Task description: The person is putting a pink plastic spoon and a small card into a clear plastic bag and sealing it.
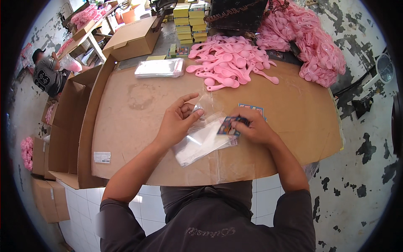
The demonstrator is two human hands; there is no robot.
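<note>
My left hand (177, 121) pinches a clear plastic bag (208, 104) between thumb and fingers, over the middle of the cardboard-covered table (138, 122). In my right hand (257, 129) is a small colourful printed card (226, 126), its near corner tilted toward the left hand. Under both hands lies a loose stack of clear plastic bags (195, 147), set aslant. Another blue-edged card (255, 108) shows just beyond my right knuckles; the hand hides most of it.
Beyond my hands lies a heap of pink plastic spoons (235, 61). Left of it is a pack of clear bags (158, 68). Card stacks (182, 25) and bagged pink spoons (319, 54) stand behind. An open carton (69, 122) borders the left; a person (47, 71) sits farther off.
</note>
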